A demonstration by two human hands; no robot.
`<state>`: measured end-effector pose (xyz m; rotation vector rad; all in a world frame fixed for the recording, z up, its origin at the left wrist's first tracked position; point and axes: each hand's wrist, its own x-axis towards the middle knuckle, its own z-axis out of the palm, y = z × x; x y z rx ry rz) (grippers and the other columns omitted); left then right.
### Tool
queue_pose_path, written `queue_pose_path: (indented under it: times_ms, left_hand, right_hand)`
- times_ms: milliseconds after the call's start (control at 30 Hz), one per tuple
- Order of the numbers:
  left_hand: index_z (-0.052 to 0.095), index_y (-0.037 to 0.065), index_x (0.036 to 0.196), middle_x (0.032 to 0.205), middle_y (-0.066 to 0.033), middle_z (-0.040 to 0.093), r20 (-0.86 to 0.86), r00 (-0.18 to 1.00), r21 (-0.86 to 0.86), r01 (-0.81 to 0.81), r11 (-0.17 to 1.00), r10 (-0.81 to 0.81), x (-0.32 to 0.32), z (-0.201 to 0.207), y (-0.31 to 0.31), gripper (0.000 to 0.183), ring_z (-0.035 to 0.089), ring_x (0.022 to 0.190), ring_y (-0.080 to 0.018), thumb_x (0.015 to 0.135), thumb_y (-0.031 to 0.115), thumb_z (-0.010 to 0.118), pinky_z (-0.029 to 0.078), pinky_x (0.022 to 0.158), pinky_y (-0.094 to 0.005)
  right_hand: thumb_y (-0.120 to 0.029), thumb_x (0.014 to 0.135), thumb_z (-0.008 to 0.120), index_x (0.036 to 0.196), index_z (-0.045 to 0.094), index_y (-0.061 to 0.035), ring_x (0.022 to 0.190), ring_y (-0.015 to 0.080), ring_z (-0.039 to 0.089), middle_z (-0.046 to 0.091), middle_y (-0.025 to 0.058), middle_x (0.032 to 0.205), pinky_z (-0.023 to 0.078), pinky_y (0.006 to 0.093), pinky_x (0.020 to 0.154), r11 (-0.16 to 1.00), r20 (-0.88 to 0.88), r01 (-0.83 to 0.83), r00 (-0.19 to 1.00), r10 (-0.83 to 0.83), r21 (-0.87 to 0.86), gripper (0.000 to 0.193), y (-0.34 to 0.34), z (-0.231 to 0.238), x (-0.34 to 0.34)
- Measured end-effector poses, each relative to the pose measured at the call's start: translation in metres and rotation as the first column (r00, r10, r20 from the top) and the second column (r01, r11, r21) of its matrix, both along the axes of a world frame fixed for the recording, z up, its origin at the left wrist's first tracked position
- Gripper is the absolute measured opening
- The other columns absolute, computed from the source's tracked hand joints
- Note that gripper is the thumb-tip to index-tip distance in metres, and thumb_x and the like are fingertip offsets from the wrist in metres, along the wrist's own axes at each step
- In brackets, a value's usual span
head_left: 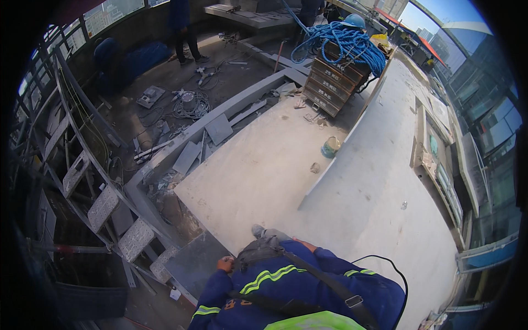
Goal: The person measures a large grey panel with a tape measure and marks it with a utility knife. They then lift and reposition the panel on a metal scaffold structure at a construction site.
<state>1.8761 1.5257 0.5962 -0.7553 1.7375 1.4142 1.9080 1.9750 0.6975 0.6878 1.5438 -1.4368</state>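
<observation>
My left hand (225, 264) hangs low beside a black bag (258, 252) worn at my front, with its fingers curled. Whatever it may hold is too small to make out. Just past that hand lies a dark flat panel (201, 261). Of my right hand (304, 244) only a sliver shows on the bag's other side; its fingers are hidden behind my blue sleeve (344, 267). Below the bag, one shoe (257, 230) stands on the pale floor slab (247, 176).
Ahead, stacked metal weights (333, 82) carry coiled blue rope (346, 47) and a blue helmet (353, 21). A small bucket (330, 147) stands by a low pale wall (352, 148). Stair steps (136, 240) descend at left, near broken tiles (219, 129) and coiled cable (192, 105). Another person (184, 27) stands far off.
</observation>
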Motion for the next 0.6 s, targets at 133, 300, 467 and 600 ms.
queue_pose_path:
  times_ms: [133,300,467,600]
  left_hand:
    - [0.072,0.009,0.119,0.095,-0.0059,0.077,0.016,0.996,-0.035,-0.084,0.996,0.085,0.014,0.0,-0.033,0.027,0.073,0.074,-0.0203,0.098,0.027,0.069,0.056,0.06,-0.0366]
    - [0.07,0.009,0.125,0.1,-0.0069,0.077,0.027,0.983,-0.075,-0.177,0.981,0.18,0.021,0.012,-0.056,0.032,0.075,0.078,-0.0212,0.099,0.028,0.068,0.057,0.064,-0.0354]
    - [0.068,0.009,0.127,0.101,-0.0053,0.076,0.061,0.932,-0.084,-0.352,0.932,0.357,0.03,-0.014,-0.099,0.036,0.073,0.081,-0.0191,0.1,0.033,0.066,0.057,0.066,-0.0351]
    - [0.069,0.01,0.126,0.099,-0.0038,0.075,0.089,0.923,-0.161,-0.357,0.92,0.374,0.002,0.002,-0.077,0.037,0.07,0.079,-0.0183,0.099,0.035,0.067,0.057,0.068,-0.0372]
  right_hand:
    - [-0.055,0.103,0.058,0.139,0.062,-0.0033,0.12,0.0247,0.065,0.068,0.016,0.134,0.05,0.0384,0.104,0.997,-0.007,-0.054,0.999,0.054,-0.058,0.063,-0.02,0.006,-0.046]
    - [-0.058,0.103,0.057,0.144,0.059,-0.0019,0.122,0.0238,0.063,0.065,0.0158,0.14,0.048,0.0371,0.107,0.991,-0.011,-0.085,0.996,0.084,-0.102,0.07,-0.033,0.01,-0.102]
    - [-0.064,0.104,0.054,0.145,0.059,-0.0025,0.12,0.0221,0.062,0.064,0.0127,0.141,0.048,0.0348,0.107,0.967,-0.15,-0.235,0.964,0.22,-0.097,0.074,-0.082,0.014,-0.185]
    - [-0.062,0.104,0.055,0.149,0.056,-0.004,0.122,0.024,0.062,0.063,0.0138,0.142,0.05,0.0348,0.104,0.95,-0.172,-0.304,0.942,0.288,-0.075,0.074,-0.085,-0.017,-0.26]
